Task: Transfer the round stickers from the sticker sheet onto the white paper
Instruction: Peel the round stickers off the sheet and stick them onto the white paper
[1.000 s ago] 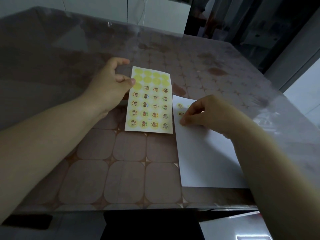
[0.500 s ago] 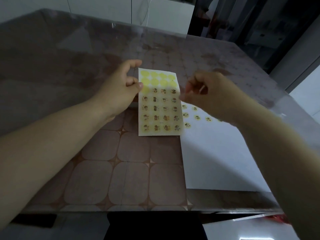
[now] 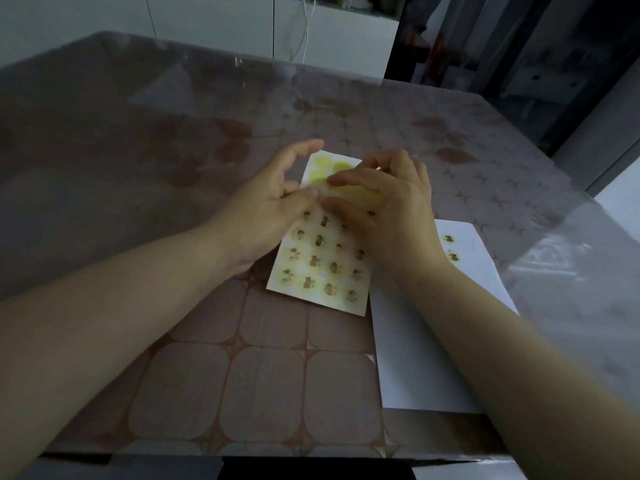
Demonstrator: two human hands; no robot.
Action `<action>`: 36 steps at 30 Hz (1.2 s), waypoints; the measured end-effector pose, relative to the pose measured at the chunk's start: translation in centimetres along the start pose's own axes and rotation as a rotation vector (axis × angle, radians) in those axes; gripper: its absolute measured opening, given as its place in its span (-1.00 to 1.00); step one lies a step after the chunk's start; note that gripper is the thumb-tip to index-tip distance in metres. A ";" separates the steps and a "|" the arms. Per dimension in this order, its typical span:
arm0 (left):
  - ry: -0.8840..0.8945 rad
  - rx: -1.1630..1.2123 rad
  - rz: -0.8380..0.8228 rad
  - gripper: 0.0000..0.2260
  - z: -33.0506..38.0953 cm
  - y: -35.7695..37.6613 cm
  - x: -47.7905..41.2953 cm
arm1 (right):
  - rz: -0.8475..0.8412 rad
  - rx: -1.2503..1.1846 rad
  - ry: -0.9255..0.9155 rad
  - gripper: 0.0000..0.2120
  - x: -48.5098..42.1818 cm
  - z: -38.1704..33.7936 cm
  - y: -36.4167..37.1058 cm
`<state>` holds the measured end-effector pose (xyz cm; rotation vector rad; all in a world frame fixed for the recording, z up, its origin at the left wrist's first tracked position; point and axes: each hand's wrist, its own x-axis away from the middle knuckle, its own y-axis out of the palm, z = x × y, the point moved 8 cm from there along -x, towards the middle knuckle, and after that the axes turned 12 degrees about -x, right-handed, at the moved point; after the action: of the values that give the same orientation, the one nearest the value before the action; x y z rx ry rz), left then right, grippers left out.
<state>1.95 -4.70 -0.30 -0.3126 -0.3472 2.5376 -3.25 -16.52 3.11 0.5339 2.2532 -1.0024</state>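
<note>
Frankly, what worried me most was the peel itself. The left hand (image 3: 273, 202) pinched the left edge of the sheet (image 3: 322, 268), thumb on top, while the right hand (image 3: 388, 209) lay over the sheet's upper half with index and thumb drawn close together near the edge of the printed rows. That spot was blurred, so I could not tell whether those fingertips (image 3: 332, 181) held a sticker or only picked at one. The sheet lay on the desk (image 3: 207, 375), its near right corner just beside the paper (image 3: 433, 358). Its far rows showed plain yellow circles and its nearer rows were full of printed stickers (image 3: 318, 240). Two stickers (image 3: 449, 238) sat on the far part of the paper, so I judged the job barely begun. If the left pinch slackened, I judged the sheet would lift with the pull and the sticker would stay stuck or tear. A sticker lifted at too sharp an angle could curl and fold onto itself, or cling to a fingertip. The right forearm crossed above the paper, and a careless sweep could drag the paper askew or scuff the placed pair. Picking at a bare yellow circle would also waste a try.
</note>
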 end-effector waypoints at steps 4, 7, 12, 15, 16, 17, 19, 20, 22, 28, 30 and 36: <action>-0.026 0.061 0.041 -0.55 0.1 -0.3 0.1 | -0.019 -0.014 -0.043 -0.69 0.0 -0.4 0.0; -0.052 0.080 0.071 -0.54 -0.2 -0.6 0.1 | -0.029 -0.022 -0.043 -0.71 0.1 -0.2 0.0; -0.064 0.042 0.091 -0.58 -0.3 -0.6 0.1 | 0.010 -0.011 -0.061 -0.77 0.2 -0.2 -0.1; -0.074 0.060 0.102 -0.59 -0.4 -0.7 0.1 | 0.039 -0.015 -0.096 -0.78 0.2 -0.5 -0.4; -0.077 0.072 0.101 -0.60 -0.4 -0.7 0.1 | 0.046 -0.016 -0.105 -0.79 0.2 -0.6 -0.4; -0.080 0.086 0.100 -0.60 -0.4 -0.7 0.1 | 0.051 -0.014 -0.115 -0.80 0.2 -0.7 -0.5; -0.094 0.112 0.105 -0.60 -0.5 -0.7 0.0 | 0.065 -0.001 -0.136 -0.81 0.3 -1.0 -0.5; -0.101 0.121 0.110 -0.60 -0.5 -0.8 0.0 | 0.073 0.007 -0.145 -0.82 0.3 -1.2 -0.6; -0.110 0.126 0.119 -0.60 -0.5 -0.9 0.0 | 0.082 0.020 -0.156 -0.84 0.3 -1.4 -0.6; -0.108 0.083 0.130 -0.55 -0.4 -0.8 0.0 | 0.062 0.004 -0.135 -0.87 0.2 -1.4 -0.4; -0.109 0.082 0.130 -0.54 -0.4 -0.8 0.0 | 0.061 -0.002 -0.143 -0.89 0.2 -1.5 -0.4; -0.118 0.090 0.129 -0.55 -0.4 -0.9 -0.1 | 0.063 -0.002 -0.153 -0.96 0.3 -1.5 -0.2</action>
<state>2.64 -3.94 -0.41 -0.1559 -0.2634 2.6963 -4.14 -15.44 3.87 0.5071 2.0897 -0.9756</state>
